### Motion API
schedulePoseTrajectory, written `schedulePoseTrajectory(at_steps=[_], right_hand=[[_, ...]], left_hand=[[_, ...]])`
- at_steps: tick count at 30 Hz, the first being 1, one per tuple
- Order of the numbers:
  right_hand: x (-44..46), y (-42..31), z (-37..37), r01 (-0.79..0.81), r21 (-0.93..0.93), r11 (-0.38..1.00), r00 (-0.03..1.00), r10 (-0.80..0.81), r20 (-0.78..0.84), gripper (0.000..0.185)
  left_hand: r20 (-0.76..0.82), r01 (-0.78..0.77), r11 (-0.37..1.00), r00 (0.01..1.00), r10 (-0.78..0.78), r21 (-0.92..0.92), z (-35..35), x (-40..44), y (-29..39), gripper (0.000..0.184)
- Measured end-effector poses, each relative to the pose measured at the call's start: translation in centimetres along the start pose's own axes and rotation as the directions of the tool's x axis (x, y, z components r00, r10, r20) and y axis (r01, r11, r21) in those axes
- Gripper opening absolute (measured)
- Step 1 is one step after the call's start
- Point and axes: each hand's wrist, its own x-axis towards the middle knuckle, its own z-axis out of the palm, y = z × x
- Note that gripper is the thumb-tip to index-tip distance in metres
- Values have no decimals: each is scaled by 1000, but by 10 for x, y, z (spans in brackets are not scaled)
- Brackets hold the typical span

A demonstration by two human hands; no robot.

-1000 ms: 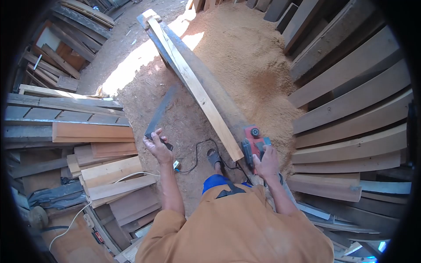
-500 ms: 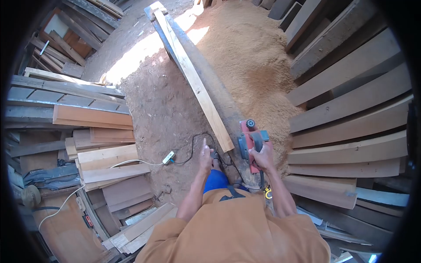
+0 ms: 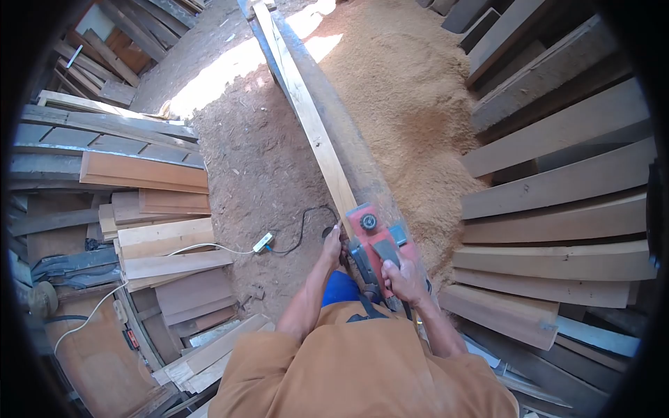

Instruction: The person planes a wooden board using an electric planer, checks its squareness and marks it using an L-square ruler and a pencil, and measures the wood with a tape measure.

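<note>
My right hand (image 3: 406,280) is wrapped around the rear handle of a red and grey electric hand planer (image 3: 369,230). The planer sits over the near end of a long pale wooden board (image 3: 317,139). That board lies lengthwise on a weathered grey plank bench (image 3: 362,167). Just left of the planer, my left hand (image 3: 332,246) is at the board's near left edge, fingers stretched out. Whether it presses on the wood, I cannot tell.
A black cord (image 3: 300,240) joins a white extension socket (image 3: 263,242) on the dirt floor. Sawdust (image 3: 411,104) is heaped right of the bench. Stacked planks (image 3: 550,202) line the right, and more boards (image 3: 146,173) are piled at left.
The planer in my right hand has moved left from beside the board onto its near end. My left hand has shifted slightly right, to the board's edge.
</note>
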Motion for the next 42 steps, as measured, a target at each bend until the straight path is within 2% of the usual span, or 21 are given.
schedulePoseTrajectory(at_steps=[2,4,7,8,10,13,15,18,20,22,25,29,30,32,33,35,36,38,42], right_hand=[[-2,11,0,9,-33,999,999,-8,36,54],[10,19,5,55,-133,990,998,-55,-1,55],[44,1,15,78,-204,976,996,-83,-16,63],[66,-10,21,131,-223,966,989,-143,-39,59],[114,-32,34,229,-271,935,962,-260,-85,52],[194,-62,49,286,-328,901,933,-340,-121,49],[245,-85,57,328,-310,892,920,-377,-109,49],[279,-132,60,261,-194,945,962,-272,-29,49],[277,-153,59,207,-126,970,978,-207,17,48],[270,-155,58,190,-75,979,981,-187,41,47],[258,-129,53,221,-88,971,974,-215,70,62],[185,-89,38,182,-166,969,982,-173,71,62],[160,-76,36,181,-195,964,983,-175,50,62],[114,-43,29,287,-205,936,957,-289,22,44],[88,-29,26,316,-211,925,947,-320,13,40],[40,-3,22,286,-222,932,954,-298,-22,44],[31,10,19,271,-237,933,958,-286,-31,47],[15,29,15,235,-273,933,967,-252,-26,52],[43,-8,26,166,-289,943,983,-182,-32,62]], left_hand=[[32,-15,999,999,16,-41,-4,4,-8,51],[45,-14,998,999,17,-64,-10,15,-23,51],[58,-2,996,998,7,-93,-9,29,-39,52],[78,3,993,997,6,-116,-7,30,-40,52],[85,14,1000,996,-14,9,-6,11,-14,51],[-10,-19,999,1000,18,-46,0,6,-12,44],[-2,-2,998,1000,2,-59,2,3,-6,45],[27,39,997,999,-37,-72,0,8,-8,48],[70,65,997,996,-63,-28,-8,17,-18,54],[12,54,997,999,-53,-55,0,5,-6,48],[-2,32,996,999,-32,-86,0,6,-7,47],[18,8,997,1000,-7,-71,-4,9,-12,45],[42,54,997,998,-51,-54,-9,13,-14,47],[86,142,990,986,-140,-20,-18,25,-22,54],[93,77,991,993,-67,-109,-14,26,-24,54],[80,-49,956,994,75,-289,-5,25,-30,54],[81,-76,945,991,107,-319,-3,19,-25,45],[85,-75,954,991,104,-292,-3,17,-24,44],[184,4,933,981,67,-360,-5,20,-24,52]])
